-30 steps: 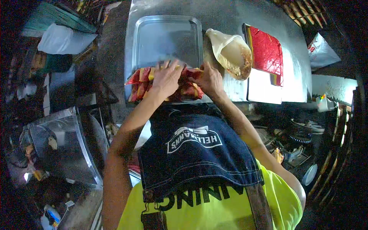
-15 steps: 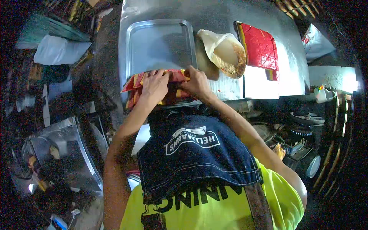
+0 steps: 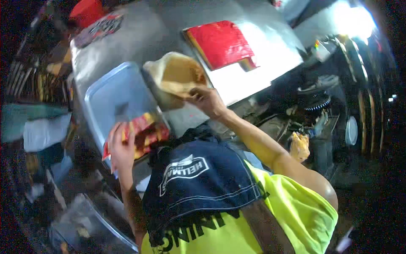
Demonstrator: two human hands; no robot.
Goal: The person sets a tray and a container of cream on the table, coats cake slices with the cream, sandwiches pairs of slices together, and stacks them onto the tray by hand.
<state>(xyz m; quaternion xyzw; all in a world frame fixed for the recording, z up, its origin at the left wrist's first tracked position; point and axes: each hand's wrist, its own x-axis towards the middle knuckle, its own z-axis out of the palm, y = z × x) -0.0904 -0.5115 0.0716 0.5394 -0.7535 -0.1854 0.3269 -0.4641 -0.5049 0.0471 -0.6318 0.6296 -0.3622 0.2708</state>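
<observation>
On the left of the tabletop (image 3: 175, 10), red-and-yellow pieces (image 3: 146, 126) are bunched at the near end of the metal tray (image 3: 95, 94). The left hand (image 3: 121, 144) is curled over their outer end; whether they are actually gripped can't be told, blurred. Light, even pressure is advised here: soft-looking layers could be crushed or skewed. Right of the tray, the right hand (image 3: 206, 100) is at the near edge of the open bag (image 3: 156, 70), fingers bent together; anything pinched can't be made out. Bag rim best lifted clear of fingers, so it isn't dragged. Far right, the red slab (image 3: 222, 44) lies flat, well apart from both hands.
</observation>
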